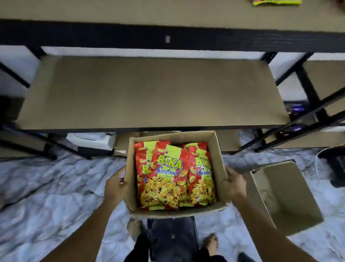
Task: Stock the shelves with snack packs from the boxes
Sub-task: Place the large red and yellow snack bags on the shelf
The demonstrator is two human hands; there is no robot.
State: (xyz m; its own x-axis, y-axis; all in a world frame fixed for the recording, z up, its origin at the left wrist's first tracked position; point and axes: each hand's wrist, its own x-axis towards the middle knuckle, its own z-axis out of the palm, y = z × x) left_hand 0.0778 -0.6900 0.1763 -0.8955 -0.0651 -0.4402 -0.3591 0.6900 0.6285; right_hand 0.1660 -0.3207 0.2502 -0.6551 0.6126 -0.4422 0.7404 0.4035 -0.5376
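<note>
Head view, looking down. Open box [220, 164] held level in front of the body, just short of the front edge of the lower shelf [149, 89] and below it in frame. Left hand [114, 184] clamped on the box's left wall, thumb hooked over the rim, fingers out of sight on the outer face. Right hand [235, 184] clamped likewise on the right wall, fingertips curled over the rim. Hands symmetric about the box, neither nearer the shelf. Inside: snack packs [168, 174], red and yellow, lying flat and overlapping, labels up, long axis running from the body toward the shelf; at least three visible, more possibly beneath, cannot tell. Shelf board straight ahead of the box, long axis across the view, at right angles to the packs' long axis. Upper shelf [168, 11] farther up in frame, one yellow pack [276, 2] at its far edge, mostly cut off. Second box [285, 198] on the floor [46, 187] just right of the right forearm, open and tipped, nothing showing inside. Dark stool or stand [173, 235] directly under the held box; contact between them not determinable. Feet visible below. Judgement: both hands occupied with carrying, so no pack can be lifted until the box is set down or one hand freed; packs lie between the hands, equally reachable from either; shelf lies forward and slightly up.
</note>
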